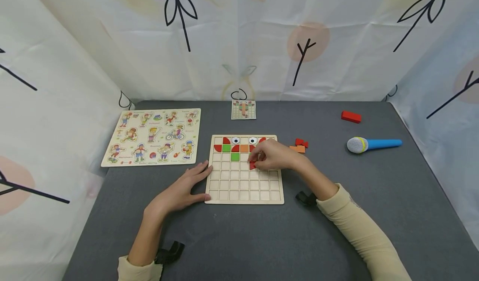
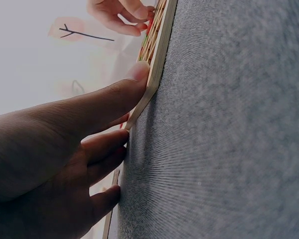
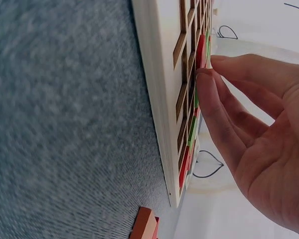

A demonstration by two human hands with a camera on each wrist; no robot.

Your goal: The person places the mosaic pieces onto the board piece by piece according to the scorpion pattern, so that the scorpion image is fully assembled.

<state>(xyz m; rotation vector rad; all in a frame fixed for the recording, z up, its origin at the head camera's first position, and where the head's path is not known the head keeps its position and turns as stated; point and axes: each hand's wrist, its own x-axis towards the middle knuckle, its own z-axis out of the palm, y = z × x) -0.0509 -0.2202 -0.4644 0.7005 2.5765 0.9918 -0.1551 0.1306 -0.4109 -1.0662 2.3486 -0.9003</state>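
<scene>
A wooden grid board (image 1: 224, 185) lies on the grey table, its upper rows holding red, green and orange tiles and two eye tiles. Along the board's left edge rests my left hand (image 1: 183, 189), fingers spread and thumb at the near left corner. My right hand (image 1: 275, 154) is over the right half of the board. Between its thumb and fingertips it pinches a small red tile (image 1: 252, 165), low over the grid cells. In the right wrist view this red tile (image 3: 201, 52) stands slightly proud of the grid, right at the fingertips.
Loose red pieces (image 1: 299, 142) and orange pieces (image 1: 298, 149) lie right of the board. Farther right are a red block (image 1: 351, 117) and a blue toy microphone (image 1: 383, 144). A picture board (image 1: 106, 158) lies at left, a small pattern card (image 1: 243, 117) behind the grid.
</scene>
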